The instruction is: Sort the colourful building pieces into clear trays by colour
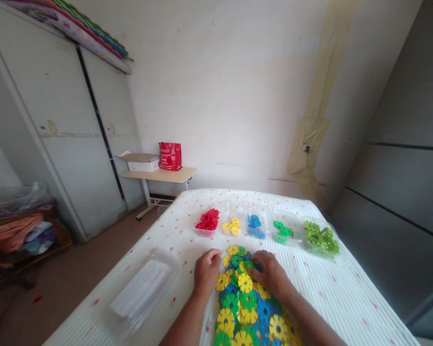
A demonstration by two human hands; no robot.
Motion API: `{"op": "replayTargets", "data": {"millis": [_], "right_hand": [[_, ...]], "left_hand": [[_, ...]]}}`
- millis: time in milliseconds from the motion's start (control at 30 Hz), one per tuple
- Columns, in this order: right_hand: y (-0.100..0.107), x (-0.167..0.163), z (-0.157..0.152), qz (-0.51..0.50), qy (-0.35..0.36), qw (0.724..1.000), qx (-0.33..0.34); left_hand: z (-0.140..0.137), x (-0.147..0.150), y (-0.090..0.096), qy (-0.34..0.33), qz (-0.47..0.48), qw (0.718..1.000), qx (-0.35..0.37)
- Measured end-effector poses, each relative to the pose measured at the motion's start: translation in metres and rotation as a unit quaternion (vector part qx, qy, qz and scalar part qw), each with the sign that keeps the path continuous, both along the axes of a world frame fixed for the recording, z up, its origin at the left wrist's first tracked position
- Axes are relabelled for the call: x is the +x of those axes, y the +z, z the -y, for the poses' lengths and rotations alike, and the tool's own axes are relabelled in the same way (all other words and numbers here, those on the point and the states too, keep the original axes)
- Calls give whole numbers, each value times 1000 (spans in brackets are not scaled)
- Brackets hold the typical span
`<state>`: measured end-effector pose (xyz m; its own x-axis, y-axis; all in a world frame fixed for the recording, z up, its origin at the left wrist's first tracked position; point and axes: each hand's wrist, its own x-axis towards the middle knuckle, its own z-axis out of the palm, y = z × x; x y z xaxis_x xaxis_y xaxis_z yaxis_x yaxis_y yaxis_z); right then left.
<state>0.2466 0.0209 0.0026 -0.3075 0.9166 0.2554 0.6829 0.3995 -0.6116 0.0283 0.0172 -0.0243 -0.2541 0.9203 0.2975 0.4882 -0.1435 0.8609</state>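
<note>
A spread of flower-shaped plastic discs [245, 282] in yellow, green and blue lies on the bed-like surface in front of me, many overlapping. My left hand [206, 271] is beside its far left edge, fingers curled in against the thumb; whatever they hold, if anything, is hidden. Over the far right part of the discs, my right hand [270, 271] reaches in with fingers bent down and thumb apart, touching the discs. Beyond stand clear tubs with red pieces [208, 219], yellow pieces [232, 226], blue pieces [254, 221], green pieces [283, 228] and light green pieces [321, 238].
To my left is a clear plastic box [140, 293] with a white slab-like thing in it. A striped, red-dotted cover [191, 202] drapes the surface. Behind are a small table [155, 175] with a red bag [170, 156], and a sliding-door cabinet [65, 120].
</note>
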Motion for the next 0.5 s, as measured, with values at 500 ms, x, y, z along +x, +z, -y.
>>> {"op": "replayTargets", "data": {"millis": [500], "right_hand": [[4,-3,-27,-186,-31,976,-105]], "left_hand": [[3,3,8,16,-5,1000,-11]]}}
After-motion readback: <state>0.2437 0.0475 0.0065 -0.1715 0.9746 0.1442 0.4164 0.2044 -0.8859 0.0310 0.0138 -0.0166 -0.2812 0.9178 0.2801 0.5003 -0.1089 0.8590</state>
